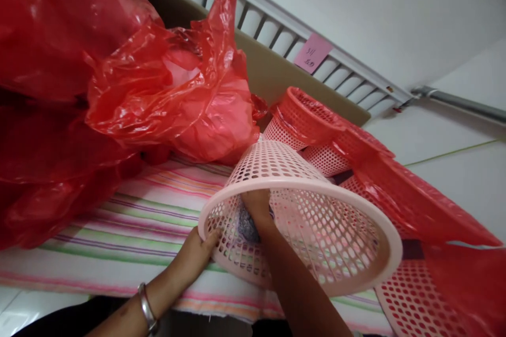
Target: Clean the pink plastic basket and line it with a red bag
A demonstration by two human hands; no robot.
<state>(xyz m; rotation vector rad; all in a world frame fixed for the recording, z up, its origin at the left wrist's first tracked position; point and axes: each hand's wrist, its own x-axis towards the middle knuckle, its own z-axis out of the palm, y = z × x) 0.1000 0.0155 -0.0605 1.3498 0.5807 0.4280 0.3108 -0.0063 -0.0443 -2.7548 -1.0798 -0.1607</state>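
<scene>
A pale pink perforated plastic basket (292, 184) lies tilted on its side, its wide mouth facing me. My left hand (200, 253) is closed on the left of the rim, with the thumb on the inner side. My right hand (258, 204) reaches inside through the mouth, near the left inner wall. It is closed on a crumpled grey-blue wad (248, 225) that looks like cloth; the fingers are partly hidden. Under the basket lies a striped cloth (150, 221) in white, pink, green and purple.
Red plastic bags (169, 95) are heaped at the left and behind the basket. More pink baskets (419, 295) lined with red plastic (387, 179) stand in a row at right. Behind are a cardboard panel (269, 68), a white radiator (272, 31) and a pink note (313, 52).
</scene>
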